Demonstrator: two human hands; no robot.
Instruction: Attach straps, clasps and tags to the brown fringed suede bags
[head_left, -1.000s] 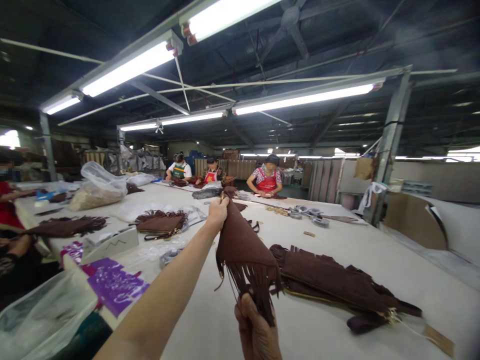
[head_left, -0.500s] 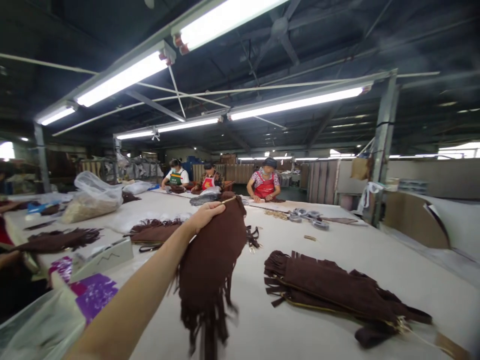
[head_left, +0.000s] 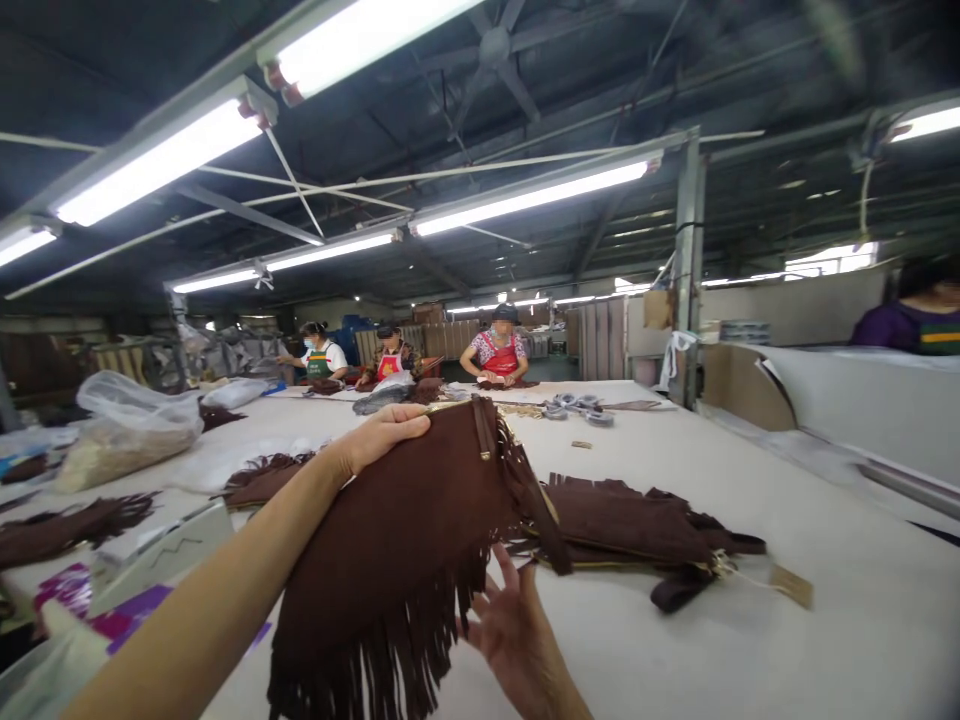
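My left hand [head_left: 386, 433] grips a dark brown fringed pouch [head_left: 397, 510] by its zipped top edge, thumb in front. The pouch hangs above the table, its long fringe pointing down and a zip pull strip [head_left: 484, 425] at its upper right. Below its right side, my right hand [head_left: 510, 625] is raised with fingers spread, close to the fringe; whether the fingertips touch it I cannot tell. Behind, a second fringed pouch [head_left: 622, 525] lies flat, with a strap and a tan hang tag [head_left: 791, 586] on a string.
More brown fringed pieces [head_left: 75, 525] lie on the left of the white table [head_left: 847, 580]. A clear plastic bag [head_left: 135, 425] and a white box-like thing [head_left: 161, 560] are also there. Grey-handled scissors [head_left: 577, 408] lie farther back. Several people [head_left: 501, 355] work around the table.
My right hand has come into view below the pouch. The held pouch has swung round, showing more of its broad side. The view has turned to the right.
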